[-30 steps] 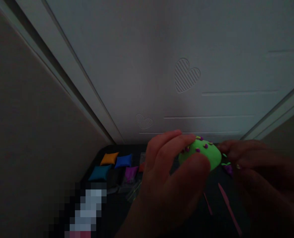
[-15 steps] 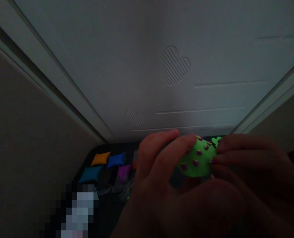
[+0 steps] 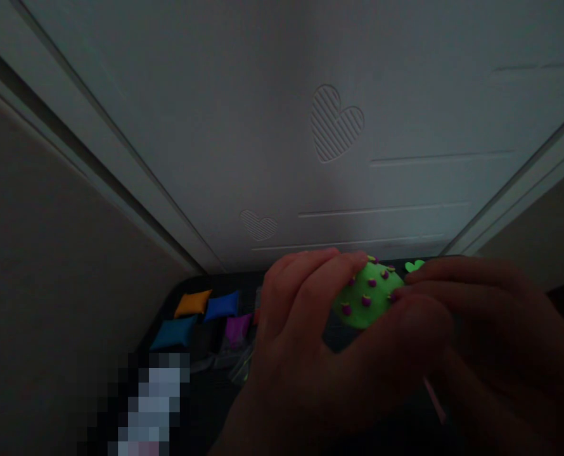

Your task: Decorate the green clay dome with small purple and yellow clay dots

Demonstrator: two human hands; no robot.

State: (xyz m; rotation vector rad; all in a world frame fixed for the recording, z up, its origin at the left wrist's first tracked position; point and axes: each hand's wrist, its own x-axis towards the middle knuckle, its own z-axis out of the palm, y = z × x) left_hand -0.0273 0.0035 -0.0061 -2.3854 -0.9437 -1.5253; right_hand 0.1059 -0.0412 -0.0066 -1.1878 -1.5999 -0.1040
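My left hand [image 3: 310, 329] is curled around a bright green clay dome [image 3: 358, 304], its fingertips on top and its thumb crossing in front. Small purple clay balls with thin yellowish strips dot the dome's surface. At the dome's right edge, my right hand [image 3: 495, 323] has its fingertips pressed together against a small purple clay ball [image 3: 391, 296]. Part of that ball and of the dome's right side is hidden by fingers and thumb. Just beyond the right fingertips are light green clay leaf shapes [image 3: 414, 266].
On the dark table, clay packs lie at the left: orange [image 3: 193, 304], blue [image 3: 222, 306], teal [image 3: 173, 333], black [image 3: 206, 337] and purple [image 3: 237, 329]. A pink tool [image 3: 435, 400] shows below my hands. A white panel [image 3: 206, 126] with embossed hearts rises behind the table.
My right hand has come left from beside the dome to touch its right edge. The dome has turned, showing more purple balls. The camera view has shifted somewhat.
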